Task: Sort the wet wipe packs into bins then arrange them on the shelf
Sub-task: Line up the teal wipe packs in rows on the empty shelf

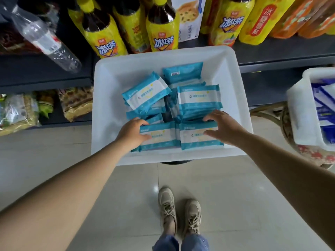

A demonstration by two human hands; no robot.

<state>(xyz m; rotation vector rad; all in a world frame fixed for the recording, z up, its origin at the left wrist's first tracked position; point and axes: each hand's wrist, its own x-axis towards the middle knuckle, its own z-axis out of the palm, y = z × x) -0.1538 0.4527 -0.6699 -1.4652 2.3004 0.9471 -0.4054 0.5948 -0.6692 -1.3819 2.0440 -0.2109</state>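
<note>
**Both hands on the near packs in the white bin**

Shoes [179, 212] and a pale tiled floor [235, 205] sit closest, with both bare arms reaching forward from there into the white bin [108, 105]. That bin stands raised in front of the shelf [281, 51], so its contents are within easy reach from above.

Teal-and-white wipe packs [198, 96] fill it. Those at the back lie tilted and overlapping in a loose heap. Two at the near wall lie flat and side by side, edges touching, which looks like a tidy row being started.

On the near-left pack [161, 135] the left hand [133, 134] grips the left end, fingers curled over the far edge and thumb on the face. Over the near-right pack [196, 137] the right hand [220, 125] is spread, fingers bent over its far edge and thumb lying along the face. Whether it truly clamps the pack or only steadies it I cannot tell.

A second bin [301, 113] to the right holds blue-and-white packs [324, 104], so the kinds seem kept apart. Iced-tea bottles [161, 28] crowd the shelf behind.
</note>
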